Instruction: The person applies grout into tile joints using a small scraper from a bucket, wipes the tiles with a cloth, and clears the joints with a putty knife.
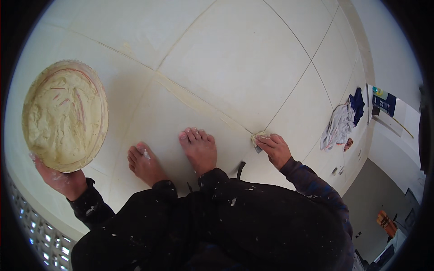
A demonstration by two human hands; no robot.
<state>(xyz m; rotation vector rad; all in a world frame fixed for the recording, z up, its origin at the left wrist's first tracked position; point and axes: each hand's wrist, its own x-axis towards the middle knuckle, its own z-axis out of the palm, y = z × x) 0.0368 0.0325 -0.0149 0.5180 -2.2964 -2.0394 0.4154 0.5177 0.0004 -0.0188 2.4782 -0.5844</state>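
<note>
My left hand (61, 181) grips the lower edge of a round, shallow bowl (105, 113), its fingers underneath and mostly hidden. Cream-coloured paste (56, 119) fills the bowl, with a few reddish streaks in it. Over the floor to the right, my right hand (276, 150) pinches a small, paste-smeared scraper (258, 141). The scraper touches the tiles at a joint, near where several thin dark joint lines meet. From there a joint smeared with cream paste (199, 105) runs up and to the left. White smudges mark my fingers.
My bare feet (197, 149) stand on large pale floor tiles (226, 58) between bowl and scraper. Grey and navy clothes (341, 124) lie in a heap at the right, beside a printed blue-and-white package (384, 101). A wall with many small openings (45, 239) borders the lower left.
</note>
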